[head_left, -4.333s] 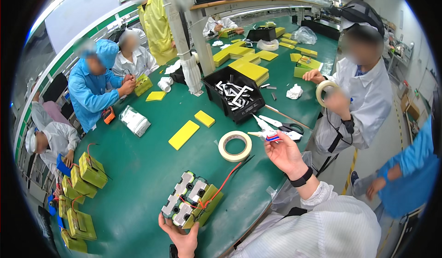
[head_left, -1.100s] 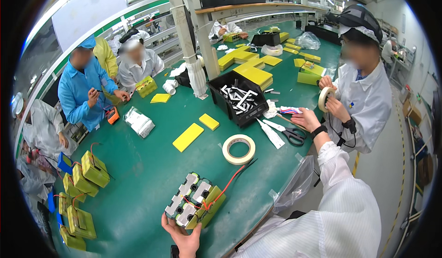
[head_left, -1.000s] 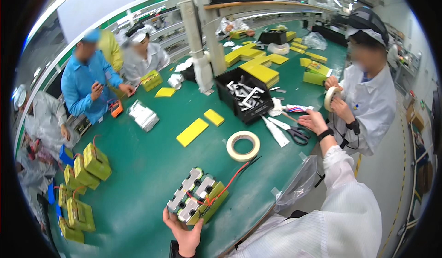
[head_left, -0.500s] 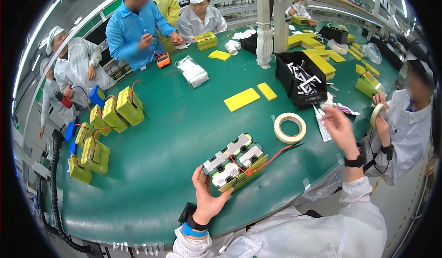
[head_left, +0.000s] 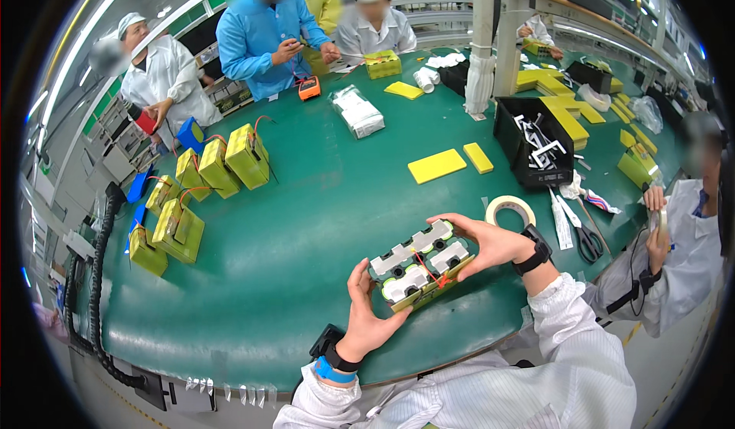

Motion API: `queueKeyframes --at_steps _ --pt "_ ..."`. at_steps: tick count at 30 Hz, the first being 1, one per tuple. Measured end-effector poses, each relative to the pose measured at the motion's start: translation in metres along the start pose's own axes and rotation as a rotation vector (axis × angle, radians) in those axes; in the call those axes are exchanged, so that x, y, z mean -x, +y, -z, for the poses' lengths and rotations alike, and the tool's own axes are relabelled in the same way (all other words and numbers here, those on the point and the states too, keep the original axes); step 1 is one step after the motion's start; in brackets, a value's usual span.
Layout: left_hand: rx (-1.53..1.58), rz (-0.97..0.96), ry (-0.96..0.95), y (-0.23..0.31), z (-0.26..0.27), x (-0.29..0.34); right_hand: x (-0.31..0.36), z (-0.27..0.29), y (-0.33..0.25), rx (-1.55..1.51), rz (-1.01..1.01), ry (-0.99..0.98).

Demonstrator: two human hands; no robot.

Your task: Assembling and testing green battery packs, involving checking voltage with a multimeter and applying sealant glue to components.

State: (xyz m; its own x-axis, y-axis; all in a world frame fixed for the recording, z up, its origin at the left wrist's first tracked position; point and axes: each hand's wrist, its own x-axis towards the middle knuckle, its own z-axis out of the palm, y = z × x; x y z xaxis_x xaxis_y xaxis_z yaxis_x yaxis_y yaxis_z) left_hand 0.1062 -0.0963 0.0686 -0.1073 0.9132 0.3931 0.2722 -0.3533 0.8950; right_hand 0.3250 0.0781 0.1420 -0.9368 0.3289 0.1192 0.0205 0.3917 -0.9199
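Note:
A battery pack [head_left: 409, 261] with white plates across its top, red wire and a yellow-green side board stands near the table's front edge. My left hand [head_left: 370, 314] grips its left end, thumb at the near side and fingers behind. Around its right end my right hand [head_left: 490, 244] is closed, with the fingertips on the far corner and the thumb at the near side. The underside of the pack is hidden. Just beyond my right hand lies a roll of cream tape [head_left: 511, 208], partly covered by that hand.
Black scissors [head_left: 589, 243] and a white tube [head_left: 563, 226] lie at right, before a black bin [head_left: 528, 142] of white strips. Yellow boards [head_left: 436, 166] rest mid-table. Several wrapped battery packs [head_left: 246, 157] stand at left. A co-worker's hands [head_left: 656, 218] hold tape at far right; other people stand across the table.
My right hand has come down from near the bin and taken hold of the pack's right end. My left hand keeps its grip. The view has shifted, uncovering the scissors.

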Motion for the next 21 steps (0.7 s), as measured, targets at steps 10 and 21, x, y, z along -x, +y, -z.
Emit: queueKeyframes --at_steps 10,21 --pt "-0.151 -0.031 0.027 -0.009 0.005 0.007 -0.001 -0.01 0.022 -0.02 -0.009 0.095" --pt "0.027 -0.014 -0.049 -0.004 0.009 0.0 -0.002 -0.017 0.041 -0.28 -0.014 0.209"
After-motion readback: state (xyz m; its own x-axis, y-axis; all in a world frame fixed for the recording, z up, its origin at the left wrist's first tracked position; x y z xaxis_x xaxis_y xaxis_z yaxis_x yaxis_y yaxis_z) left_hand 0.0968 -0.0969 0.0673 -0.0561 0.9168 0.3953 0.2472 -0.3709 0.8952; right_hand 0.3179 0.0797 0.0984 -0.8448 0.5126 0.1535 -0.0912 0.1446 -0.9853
